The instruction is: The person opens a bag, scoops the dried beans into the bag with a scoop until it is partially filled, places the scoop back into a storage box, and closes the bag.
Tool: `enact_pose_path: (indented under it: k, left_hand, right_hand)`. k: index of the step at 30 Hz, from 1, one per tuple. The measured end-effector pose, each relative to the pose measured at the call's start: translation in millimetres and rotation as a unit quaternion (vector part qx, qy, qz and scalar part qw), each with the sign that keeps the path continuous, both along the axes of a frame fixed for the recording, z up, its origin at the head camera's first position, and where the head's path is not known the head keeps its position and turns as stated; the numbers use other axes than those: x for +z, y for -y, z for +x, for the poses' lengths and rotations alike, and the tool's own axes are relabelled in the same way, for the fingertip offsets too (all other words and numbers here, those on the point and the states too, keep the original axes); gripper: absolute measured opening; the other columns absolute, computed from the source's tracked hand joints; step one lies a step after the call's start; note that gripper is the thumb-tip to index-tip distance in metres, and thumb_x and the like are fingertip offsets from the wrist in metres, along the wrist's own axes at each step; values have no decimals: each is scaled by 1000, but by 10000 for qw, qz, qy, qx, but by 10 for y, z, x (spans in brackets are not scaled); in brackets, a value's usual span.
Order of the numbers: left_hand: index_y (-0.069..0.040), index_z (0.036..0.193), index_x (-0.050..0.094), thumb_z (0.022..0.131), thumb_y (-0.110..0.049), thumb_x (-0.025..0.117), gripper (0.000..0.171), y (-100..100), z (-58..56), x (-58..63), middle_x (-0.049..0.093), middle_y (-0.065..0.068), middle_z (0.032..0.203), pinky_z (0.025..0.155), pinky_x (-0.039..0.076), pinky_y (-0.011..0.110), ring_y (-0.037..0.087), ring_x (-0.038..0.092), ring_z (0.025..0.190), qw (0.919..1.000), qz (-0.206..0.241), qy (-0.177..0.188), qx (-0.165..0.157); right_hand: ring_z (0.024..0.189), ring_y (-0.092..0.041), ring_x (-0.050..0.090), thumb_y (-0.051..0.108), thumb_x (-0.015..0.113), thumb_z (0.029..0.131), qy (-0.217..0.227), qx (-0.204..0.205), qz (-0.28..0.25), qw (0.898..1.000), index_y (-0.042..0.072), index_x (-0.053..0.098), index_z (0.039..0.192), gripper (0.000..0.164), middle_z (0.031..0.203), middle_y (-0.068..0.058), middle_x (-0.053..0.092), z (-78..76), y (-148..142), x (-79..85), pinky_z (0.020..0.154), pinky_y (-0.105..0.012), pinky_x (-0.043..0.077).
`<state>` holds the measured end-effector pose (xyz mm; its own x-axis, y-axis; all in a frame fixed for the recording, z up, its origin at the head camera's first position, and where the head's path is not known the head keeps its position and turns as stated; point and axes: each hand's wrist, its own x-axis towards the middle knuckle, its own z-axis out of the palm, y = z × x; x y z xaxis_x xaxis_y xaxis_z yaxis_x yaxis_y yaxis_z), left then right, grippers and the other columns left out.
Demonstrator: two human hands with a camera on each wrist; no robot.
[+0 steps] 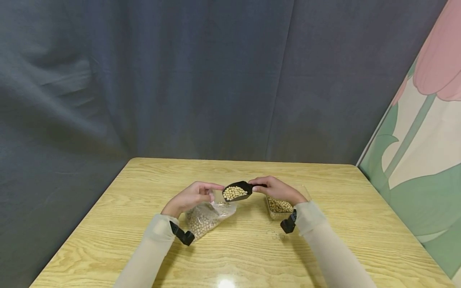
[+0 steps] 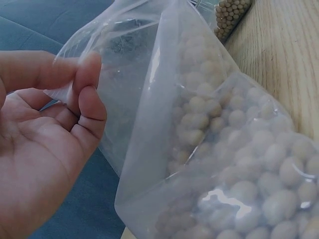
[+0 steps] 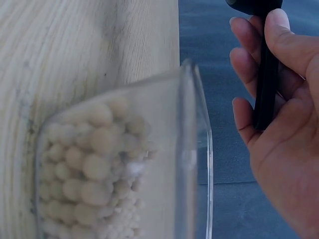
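Note:
In the head view my right hand (image 1: 275,189) grips the handle of a black scoop (image 1: 248,187), whose bowl carries pale round beans (image 1: 234,193). The right wrist view shows its fingers wrapped around the dark handle (image 3: 267,82). My left hand (image 2: 55,114) pinches the edge of a clear plastic bag (image 2: 142,99) between thumb and fingers. More beans (image 2: 259,189) fill the lower part of that bag, which rests on the table. In the head view the scoop is held over the bag's mouth, its tip close to my left fingers.
Under my right forearm stands a clear plastic container (image 3: 187,124) holding more beans (image 3: 82,169). The wooden table (image 1: 230,256) reaches back to a dark curtain (image 1: 201,80). A flower-patterned cloth (image 1: 425,160) hangs at the right.

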<state>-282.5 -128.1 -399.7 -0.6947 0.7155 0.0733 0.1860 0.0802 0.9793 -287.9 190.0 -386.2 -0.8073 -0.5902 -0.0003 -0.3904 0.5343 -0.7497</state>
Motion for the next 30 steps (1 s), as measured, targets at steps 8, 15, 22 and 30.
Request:
enact_pose_path:
  k: [8,15,22,30]
  left_hand:
    - [9,136,48,90,6,49,46,-2,9,-4,56,-6,73,71,48,24,10,54,71,10000,5,74,36]
    - [11,135,47,91,9,48,44,-5,9,-7,56,-6,73,70,47,22,8,53,70,10000,87,48,-4]
    - [10,135,48,91,8,48,44,-9,4,-7,56,-6,74,72,48,23,7,55,72,10000,30,56,7]
    - [8,135,49,91,6,49,44,-7,2,-15,56,-5,76,74,48,24,7,54,73,10000,-53,54,62]
  right_hand:
    - [133,-38,43,23,50,100,-113,166,172,9997,2,51,138,43,143,-22,47,-9,24,48,104,-51,40]
    - [131,-38,46,19,50,100,-266,207,389,9987,2,53,137,41,140,-21,50,-4,61,100,103,-50,41]
    - [128,-36,49,17,50,99,-476,324,535,9969,2,55,135,39,137,-20,54,-1,73,156,102,-50,42]
    - [127,-36,50,20,50,100,-700,461,641,9944,1,55,134,40,136,-19,55,-8,83,182,102,-49,42]
